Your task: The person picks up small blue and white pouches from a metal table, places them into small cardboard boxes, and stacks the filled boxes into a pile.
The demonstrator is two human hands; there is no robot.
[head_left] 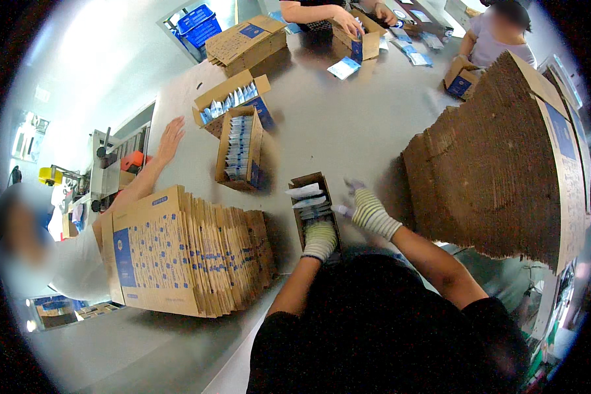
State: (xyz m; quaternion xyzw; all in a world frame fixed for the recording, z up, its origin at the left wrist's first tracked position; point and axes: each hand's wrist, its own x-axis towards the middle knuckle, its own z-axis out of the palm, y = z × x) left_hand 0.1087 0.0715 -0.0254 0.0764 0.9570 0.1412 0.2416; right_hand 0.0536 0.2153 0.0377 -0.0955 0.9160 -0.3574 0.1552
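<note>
A narrow open carton [297, 226] stands on the table right in front of me, with white and blue flat packets [310, 199] upright in its far part. My left hand [320, 240], in a striped knit glove, reaches down into the carton's near end; its fingers are hidden inside and blurred. Just right of the carton, my right hand [370, 211] hovers in a matching glove. Its fingers are spread and smeared by motion, and nothing shows in them.
Left stands a filled carton [240, 148], with another packet-filled carton [226, 98] behind it. Flattened cartons [154, 253] lean at left; a tall stack [486, 157] rises at right. A co-worker's arm [161, 154] reaches in from the left. Other people handle cartons [371, 46] at the far side.
</note>
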